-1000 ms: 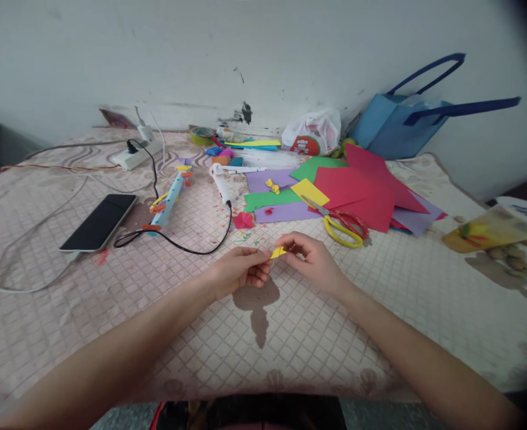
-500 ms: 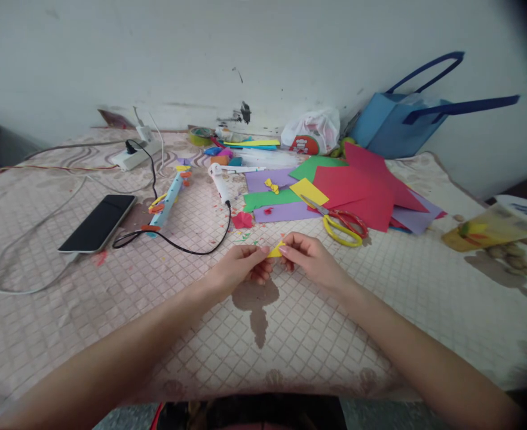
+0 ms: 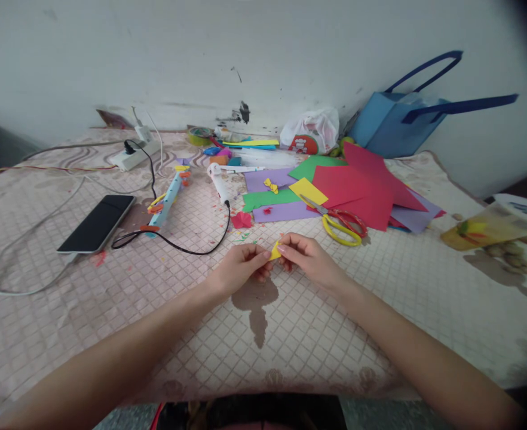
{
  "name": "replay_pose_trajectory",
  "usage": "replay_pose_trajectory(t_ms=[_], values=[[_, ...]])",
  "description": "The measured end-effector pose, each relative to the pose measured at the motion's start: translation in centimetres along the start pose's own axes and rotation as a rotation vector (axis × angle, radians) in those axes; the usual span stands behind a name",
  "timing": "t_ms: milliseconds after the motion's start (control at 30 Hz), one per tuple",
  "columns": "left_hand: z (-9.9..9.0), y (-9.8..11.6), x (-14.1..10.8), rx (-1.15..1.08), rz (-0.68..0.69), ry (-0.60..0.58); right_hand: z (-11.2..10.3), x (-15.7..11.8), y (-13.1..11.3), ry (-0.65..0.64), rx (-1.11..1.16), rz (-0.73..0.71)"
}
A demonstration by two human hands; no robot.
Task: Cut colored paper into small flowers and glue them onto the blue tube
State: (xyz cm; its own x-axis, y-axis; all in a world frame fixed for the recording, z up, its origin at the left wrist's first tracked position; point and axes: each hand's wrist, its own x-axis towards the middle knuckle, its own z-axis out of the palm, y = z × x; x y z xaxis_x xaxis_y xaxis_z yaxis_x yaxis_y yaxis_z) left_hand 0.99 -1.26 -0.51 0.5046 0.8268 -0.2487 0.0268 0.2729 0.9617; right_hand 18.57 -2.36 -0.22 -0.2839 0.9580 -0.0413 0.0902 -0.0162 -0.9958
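A small piece of yellow paper [image 3: 275, 251] is pinched between my two hands, just above the patterned tablecloth. My left hand [image 3: 247, 261] grips its left end with thumb and fingers. On the other end, the thumb and forefinger of my right hand [image 3: 303, 253] close round the paper. Beyond my right hand lie scissors [image 3: 342, 229] with red and yellow handles, their blades over a yellow sheet [image 3: 309, 190]. A yellow paper bow [image 3: 271, 186] rests on the purple and green paper strips, and a red paper shape [image 3: 242, 220] lies ahead of my left hand.
Red sheets [image 3: 357, 191] overlap at right. A white corded tool [image 3: 219, 184] and a decorated light-blue strip [image 3: 169, 200] lie left of centre. Farther left are a phone [image 3: 97, 224] on a cable and a power strip [image 3: 135, 155]. A drink cup [image 3: 492, 226] lies tilted at far right.
The yellow paper has tilted, its right end now higher between my fingers. Both hands stay nearly in place, and the things on the table have not moved.
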Motion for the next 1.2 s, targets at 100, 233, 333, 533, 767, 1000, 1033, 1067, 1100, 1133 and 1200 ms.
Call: replay_pose_trajectory(t_ms=[100,233,333,533,767,1000,1033,1067,1100,1133,1200], values=[[0.07,-0.10,0.05,0.039,0.016,0.026,0.02,-0.03,-0.01,-0.019,0.013,0.007],[0.11,-0.33,0.10,0.131,0.068,0.056,0.01,-0.10,-0.15,-0.047,0.002,0.018],[0.12,-0.48,0.07,0.205,0.115,0.069,-0.04,-0.07,-0.07,-0.043,-0.028,0.024],[0.10,-0.41,-0.22,0.310,0.180,0.050,-0.17,0.13,0.40,-0.037,-0.083,0.019],[0.16,-0.28,-0.17,0.226,0.159,0.106,-0.11,0.24,0.51,-0.055,-0.038,0.004],[0.14,-0.36,0.10,0.131,0.120,0.068,-0.22,0.28,0.68,-0.075,-0.034,0.013],[0.12,-0.34,0.13,0.118,0.119,0.078,-0.19,0.27,0.64,-0.080,-0.025,0.022],[0.11,-0.33,0.15,0.100,0.113,0.088,-0.15,0.25,0.60,-0.081,-0.014,0.028],[0.10,-0.33,0.18,0.078,0.103,0.096,-0.11,0.24,0.59,-0.073,0.003,0.032],[0.10,-0.33,0.19,0.051,0.088,0.101,-0.08,0.24,0.60,-0.054,0.026,0.033],[0.16,-0.32,0.16,-0.004,0.058,0.106,-0.03,0.23,0.66,0.000,0.084,0.040]])
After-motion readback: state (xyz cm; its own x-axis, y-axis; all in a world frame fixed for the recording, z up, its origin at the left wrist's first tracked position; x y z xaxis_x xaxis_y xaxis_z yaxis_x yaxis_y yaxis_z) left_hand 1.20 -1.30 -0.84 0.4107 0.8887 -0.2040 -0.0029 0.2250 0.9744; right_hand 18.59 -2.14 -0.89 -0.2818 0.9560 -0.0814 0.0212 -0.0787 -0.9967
